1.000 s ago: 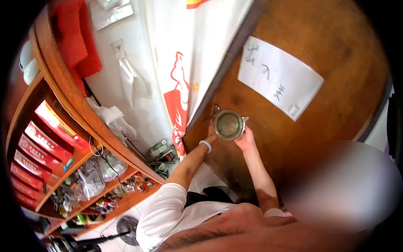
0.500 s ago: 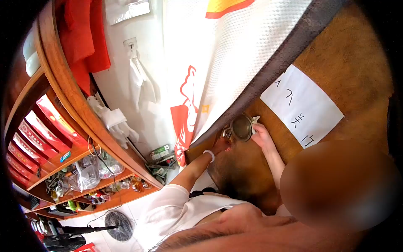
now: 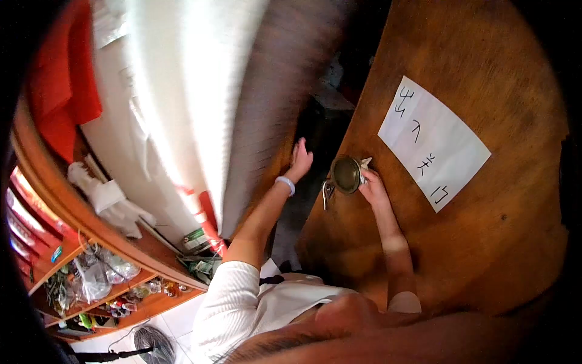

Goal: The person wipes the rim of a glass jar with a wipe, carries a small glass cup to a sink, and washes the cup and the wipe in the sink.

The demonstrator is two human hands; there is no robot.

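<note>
One left hand (image 3: 300, 161) is loose with fingers apart near the curtain (image 3: 200, 103), while the right hand (image 3: 374, 187) bends its fingers beside the round metal handle (image 3: 346, 175) on the brown door (image 3: 479, 249), its exact grip I cannot tell, and farther is a paper sign (image 3: 445, 136).

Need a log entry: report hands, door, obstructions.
Left hand open, nothing visible in it. Right hand at round metal fitting, grip unclear. Wooden door ajar. Curtain close by, covering neither hand.
</note>
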